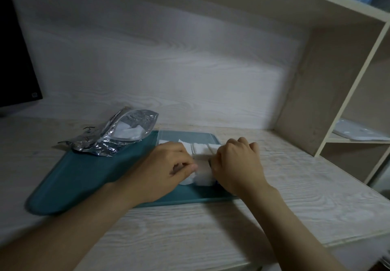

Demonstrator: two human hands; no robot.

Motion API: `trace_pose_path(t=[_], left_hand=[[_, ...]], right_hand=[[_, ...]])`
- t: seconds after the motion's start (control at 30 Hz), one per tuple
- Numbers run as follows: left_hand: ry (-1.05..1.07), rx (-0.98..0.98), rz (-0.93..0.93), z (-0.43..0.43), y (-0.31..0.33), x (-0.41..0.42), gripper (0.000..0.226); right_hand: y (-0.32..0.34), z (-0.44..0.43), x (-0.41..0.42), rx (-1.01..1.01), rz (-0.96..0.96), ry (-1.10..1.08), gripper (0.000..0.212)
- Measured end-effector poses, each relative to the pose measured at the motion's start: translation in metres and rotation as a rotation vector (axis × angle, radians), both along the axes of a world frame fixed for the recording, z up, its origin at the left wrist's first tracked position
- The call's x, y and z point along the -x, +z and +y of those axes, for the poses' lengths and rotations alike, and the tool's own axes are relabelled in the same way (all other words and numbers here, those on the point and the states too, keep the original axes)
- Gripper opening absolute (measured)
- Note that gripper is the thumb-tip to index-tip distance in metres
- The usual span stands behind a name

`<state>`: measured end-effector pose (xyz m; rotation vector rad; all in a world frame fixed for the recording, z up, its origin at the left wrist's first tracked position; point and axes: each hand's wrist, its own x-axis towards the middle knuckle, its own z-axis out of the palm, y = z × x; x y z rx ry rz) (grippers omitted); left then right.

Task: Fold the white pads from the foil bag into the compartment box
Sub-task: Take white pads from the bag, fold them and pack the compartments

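left hand (168, 165), right hand (236, 165): curled fingers pinching 1 white pad (202, 172) | risk: fold may spring open if either pinch slips | compartment box (190, 136) at 12 o'clock, foil bag (118, 135) at 10 o'clock

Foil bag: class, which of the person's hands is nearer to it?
Left. The left hand grips the pad just right of the foil bag and closer to the camera; the right hand grips the pad's other end, farther right.
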<state>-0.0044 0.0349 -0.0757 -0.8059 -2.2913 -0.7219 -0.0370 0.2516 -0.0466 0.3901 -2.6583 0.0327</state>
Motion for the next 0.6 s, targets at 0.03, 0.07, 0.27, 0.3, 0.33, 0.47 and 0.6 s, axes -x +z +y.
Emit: trace_pose_path(t=[0.03, 0.07, 0.27, 0.3, 0.33, 0.47, 0.6], left_hand=[[0.019, -0.04, 0.051, -0.002, 0.002, 0.0, 0.022], [0.06, -0.068, 0.109, -0.006, 0.004, 0.001, 0.019], [0.605, -0.178, 0.371, -0.052, 0.024, 0.01, 0.039], [0.682, -0.204, 0.35, -0.06, 0.025, 0.011, 0.045], [0.736, -0.235, 0.315, -0.068, 0.025, 0.013, 0.049], [0.83, -0.336, 0.193, -0.094, 0.02, 0.022, 0.047], [0.853, -0.428, 0.045, -0.107, 0.017, 0.029, 0.018]], right_hand=[[0.002, -0.005, -0.002, 0.031, 0.028, 0.011, 0.036], [0.005, -0.011, -0.003, 0.078, 0.061, 0.042, 0.038], [0.015, -0.058, 0.003, 0.252, 0.047, 0.375, 0.029], [0.017, -0.068, 0.006, 0.253, 0.032, 0.424, 0.034], [0.019, -0.078, 0.011, 0.234, 0.021, 0.469, 0.038], [0.022, -0.125, 0.031, 0.099, -0.032, 0.61, 0.047], [0.024, -0.163, 0.047, 0.046, -0.067, 0.647, 0.054]])
